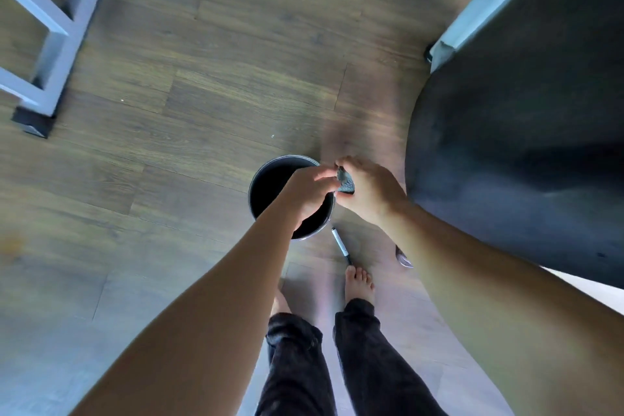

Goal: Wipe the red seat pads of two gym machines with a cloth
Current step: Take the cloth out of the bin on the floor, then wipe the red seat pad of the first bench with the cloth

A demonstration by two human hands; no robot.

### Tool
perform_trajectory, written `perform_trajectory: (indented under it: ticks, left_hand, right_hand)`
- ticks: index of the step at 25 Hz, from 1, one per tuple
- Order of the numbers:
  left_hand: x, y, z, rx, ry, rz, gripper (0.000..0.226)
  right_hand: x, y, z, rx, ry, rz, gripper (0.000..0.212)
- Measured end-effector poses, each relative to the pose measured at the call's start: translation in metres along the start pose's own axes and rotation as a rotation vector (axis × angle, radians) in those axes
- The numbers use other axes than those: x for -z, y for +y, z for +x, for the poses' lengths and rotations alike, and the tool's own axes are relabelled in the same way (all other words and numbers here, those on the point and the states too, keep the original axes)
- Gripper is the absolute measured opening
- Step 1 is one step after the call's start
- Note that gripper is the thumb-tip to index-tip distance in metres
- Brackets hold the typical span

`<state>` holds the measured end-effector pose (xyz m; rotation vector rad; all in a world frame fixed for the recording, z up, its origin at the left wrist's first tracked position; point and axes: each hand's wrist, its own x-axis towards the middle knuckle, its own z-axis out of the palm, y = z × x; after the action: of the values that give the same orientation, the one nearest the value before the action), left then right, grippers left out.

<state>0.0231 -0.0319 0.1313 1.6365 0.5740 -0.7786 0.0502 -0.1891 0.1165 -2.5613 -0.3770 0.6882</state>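
Note:
A small grey cloth (345, 183), bunched up, is held between both hands just above the right rim of a black bucket (270, 186) standing on the wooden floor. My right hand (368, 191) grips the cloth from the right. My left hand (309, 194) reaches over the bucket's opening and pinches the cloth's left end. No red seat pad is in view.
A black marker pen (341, 246) lies on the floor beside the bucket, near my bare feet (359, 284). A large dark padded machine part (526, 132) fills the right side. A grey metal machine frame (50, 44) stands at the far left.

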Motion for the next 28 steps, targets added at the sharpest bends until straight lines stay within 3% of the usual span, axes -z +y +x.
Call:
perform_trajectory:
  ticks: [4, 8, 11, 21, 28]
  left_hand:
    - [0.006, 0.058, -0.09, -0.095, -0.053, 0.327, 0.042]
    - [0.009, 0.102, -0.174, -0.243, 0.102, 0.865, 0.046]
    - [0.001, 0.124, -0.211, -0.329, 0.136, 1.129, 0.049]
    - [-0.044, 0.134, -0.327, -0.7, 0.036, 1.418, 0.047]
    - [-0.165, 0.131, -0.398, -0.979, -0.111, 1.536, 0.045]
  right_hand:
    - [0.077, -0.036, -0.06, -0.034, 0.098, 0.047, 0.047]
    - [0.142, -0.069, -0.133, -0.019, 0.199, 0.073, 0.047]
    - [0.164, -0.085, -0.18, -0.049, 0.271, 0.091, 0.046]
    - [0.151, -0.135, -0.358, -0.317, 0.632, 0.316, 0.045]
    - [0.169, -0.081, -0.488, -0.512, 0.761, 0.385, 0.045]
